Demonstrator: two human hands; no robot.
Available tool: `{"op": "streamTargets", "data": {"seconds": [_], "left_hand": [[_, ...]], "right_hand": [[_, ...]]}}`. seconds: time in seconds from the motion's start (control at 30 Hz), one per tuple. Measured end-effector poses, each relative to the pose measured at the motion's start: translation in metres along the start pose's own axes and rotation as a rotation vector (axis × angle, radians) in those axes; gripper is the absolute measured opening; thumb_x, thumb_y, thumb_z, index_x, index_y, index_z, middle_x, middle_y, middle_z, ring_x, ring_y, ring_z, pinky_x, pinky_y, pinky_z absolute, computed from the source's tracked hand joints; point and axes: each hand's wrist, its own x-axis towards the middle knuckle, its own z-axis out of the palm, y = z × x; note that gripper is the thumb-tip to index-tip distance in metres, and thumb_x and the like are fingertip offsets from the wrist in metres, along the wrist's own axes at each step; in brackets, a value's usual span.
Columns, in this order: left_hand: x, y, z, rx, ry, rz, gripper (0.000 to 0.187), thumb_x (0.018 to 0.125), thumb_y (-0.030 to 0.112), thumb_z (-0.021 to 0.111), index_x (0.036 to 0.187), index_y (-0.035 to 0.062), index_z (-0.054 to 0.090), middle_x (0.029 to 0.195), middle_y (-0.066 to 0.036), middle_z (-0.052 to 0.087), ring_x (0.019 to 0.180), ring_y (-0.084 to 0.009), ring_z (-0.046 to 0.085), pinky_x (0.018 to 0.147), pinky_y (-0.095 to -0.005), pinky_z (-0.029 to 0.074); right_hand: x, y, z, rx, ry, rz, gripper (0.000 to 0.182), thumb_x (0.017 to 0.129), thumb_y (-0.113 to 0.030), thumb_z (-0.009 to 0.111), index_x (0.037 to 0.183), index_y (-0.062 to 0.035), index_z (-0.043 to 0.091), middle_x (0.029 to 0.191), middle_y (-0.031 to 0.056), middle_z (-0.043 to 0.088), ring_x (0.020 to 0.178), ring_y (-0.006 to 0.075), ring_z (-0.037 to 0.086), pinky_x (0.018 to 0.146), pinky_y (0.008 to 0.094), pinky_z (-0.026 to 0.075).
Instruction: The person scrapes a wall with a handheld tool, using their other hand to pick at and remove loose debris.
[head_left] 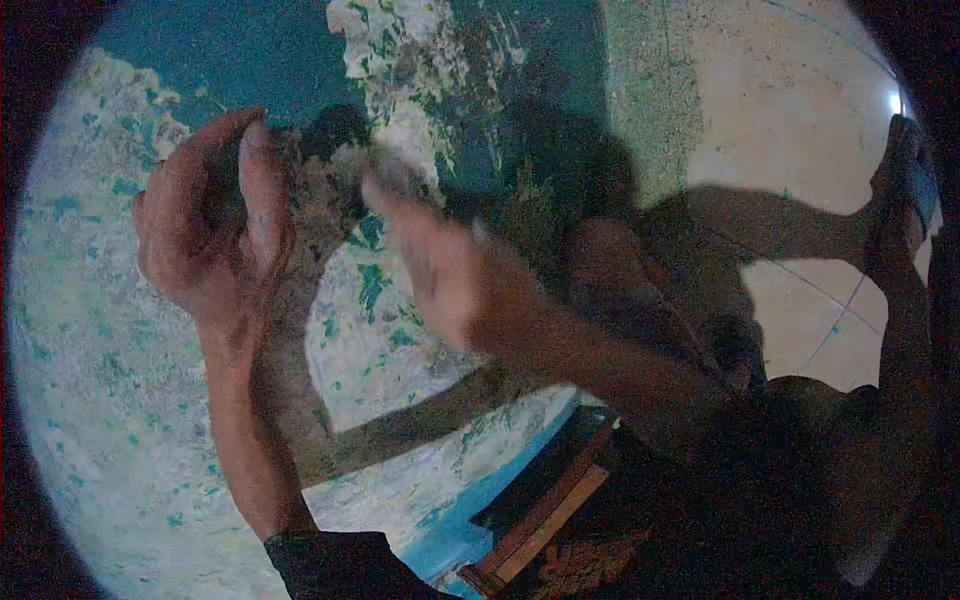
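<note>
My left hand (215, 215) is raised in front of a peeling wall (120, 330), its fingers curled and the thumb tip against the index fingertip. Anything held in that pinch is hidden or too small to make out. My right hand (440, 265) reaches in from the lower right, a short way right of the left one and apart from it. Motion smears its fingers, which point toward the left hand. Both hands cast dark shadows on the wall. A black sleeve (335, 565) covers my left forearm near the bottom edge.
Teal paint (240, 60) flakes off the wall in white patches. To the right lies a pale tiled floor (800, 310), with a bent leg and a foot in a blue sandal (918, 185). A brown wooden piece (550, 530) stands at the lower middle, beside a blue strip (450, 540).
</note>
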Motion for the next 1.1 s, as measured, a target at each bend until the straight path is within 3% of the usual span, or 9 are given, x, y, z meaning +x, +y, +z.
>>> {"op": "streamTargets", "data": {"seconds": [0.07,0.13,0.2,0.3,0.57,0.77,0.87,0.97,1.1], "left_hand": [[0.0,0.01,0.001,-0.012,-0.001,-0.155,0.012,0.085,0.011,0.08,0.097,0.0107,0.079,0.08,-0.003,0.073,0.07,-0.0159,0.065,0.072,-0.0301,0.047],[0.005,0.005,-0.002,0.063,-0.036,0.015,0.012,0.085,0.011,0.08,0.097,0.0108,0.079,0.08,-0.003,0.073,0.069,-0.0157,0.065,0.071,-0.0298,0.047],[0.006,0.0,-0.003,0.07,-0.025,0.078,0.012,0.086,0.01,0.079,0.097,0.0096,0.079,0.081,-0.004,0.073,0.068,-0.0145,0.064,0.068,-0.0289,0.047],[0.006,-0.003,0.001,-0.068,0.035,0.003,0.01,0.089,0.009,0.077,0.099,0.0057,0.078,0.082,-0.004,0.073,0.066,-0.0108,0.062,0.061,-0.0255,0.045],[0.021,-0.004,-0.01,-0.278,0.286,-0.241,0.013,0.094,0.003,0.072,0.107,-0.0012,0.075,0.076,0.001,0.067,0.063,-0.0009,0.051,0.056,-0.017,0.035],[0.017,-0.01,-0.007,-0.228,0.214,-0.116,0.012,0.094,0.003,0.073,0.105,-0.0008,0.076,0.064,0.006,0.062,0.055,0.0009,0.046,0.051,-0.0171,0.031],[0.017,-0.015,-0.003,-0.238,0.234,-0.095,0.011,0.094,0.004,0.073,0.104,-0.0007,0.076,0.064,0.006,0.061,0.054,0.0015,0.045,0.05,-0.017,0.03],[0.012,-0.011,-0.004,-0.228,0.21,-0.133,0.011,0.094,0.005,0.074,0.103,-0.0007,0.076,0.064,0.006,0.061,0.055,0.0019,0.045,0.05,-0.0168,0.029],[0.015,-0.009,-0.006,-0.171,0.177,-0.132,0.011,0.094,0.006,0.074,0.103,-0.0002,0.076,0.064,0.007,0.06,0.055,0.002,0.044,0.051,-0.0169,0.029]], "right_hand": [[0.003,-0.006,-0.013,0.019,-0.078,0.104,0.073,0.092,-0.002,0.054,0.16,-0.0108,0.031,0.146,0.0273,0.052,0.103,0.0402,0.07,0.079,0.0446,0.06],[-0.028,0.006,0.008,-0.007,0.092,-0.02,0.07,0.094,-0.005,0.054,0.16,-0.0114,0.031,0.126,0.029,0.063,0.092,0.0417,0.071,0.074,0.048,0.06],[-0.033,0.009,0.005,-0.005,0.062,-0.002,0.065,0.097,-0.006,0.052,0.159,-0.009,0.031,0.126,0.03,0.062,0.099,0.0432,0.068,0.081,0.049,0.057],[-0.015,0.003,-0.022,-0.071,-0.07,0.223,0.058,0.102,-0.005,0.046,0.158,-0.0032,0.031,0.146,0.03,0.051,0.125,0.0452,0.059,0.102,0.0472,0.05],[-0.006,0.001,-0.037,-0.286,-0.05,0.094,0.052,0.105,-0.008,0.043,0.156,-0.0025,0.033,0.148,0.0267,0.051,0.133,0.0442,0.054,0.109,0.0446,0.045],[-0.06,0.003,0.014,-0.109,-0.09,0.168,0.048,0.105,-0.007,0.042,0.153,-0.0027,0.042,0.15,0.0258,0.05,0.142,0.04,0.047,0.119,0.0424,0.034],[-0.051,0.014,0.013,0.064,-0.008,0.077,0.048,0.104,-0.007,0.043,0.152,-0.0053,0.044,0.145,0.0264,0.054,0.137,0.0414,0.051,0.116,0.0429,0.038],[-0.036,0.001,-0.01,0.22,-0.151,0.307,0.051,0.102,-0.005,0.045,0.153,-0.0092,0.044,0.144,0.026,0.055,0.134,0.0415,0.054,0.115,0.0423,0.04],[-0.056,0.009,0.004,-0.053,-0.055,0.102,0.057,0.098,-0.005,0.049,0.154,-0.0115,0.043,0.134,0.0254,0.063,0.108,0.0432,0.069,0.089,0.0488,0.057]]}}
